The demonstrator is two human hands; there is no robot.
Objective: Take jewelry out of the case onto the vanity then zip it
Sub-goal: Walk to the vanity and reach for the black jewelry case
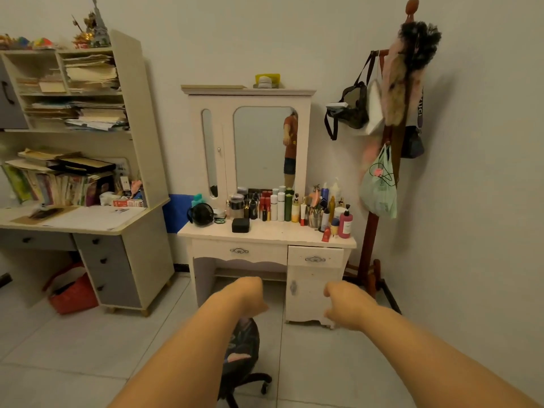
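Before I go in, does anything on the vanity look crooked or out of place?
The small right drawer of the vanity sits crooked: its front tilts and stands out from the frame, as if not pushed in fully. The black case on top lies flat, nothing spilled.

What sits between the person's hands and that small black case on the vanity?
In the head view, only the drawer front and bare vanity top lie between the left hand, the right hand and the black case; nothing blocks it.

A home bedroom: mirrored vanity with cosmetics, cluttered desk, coat stand.
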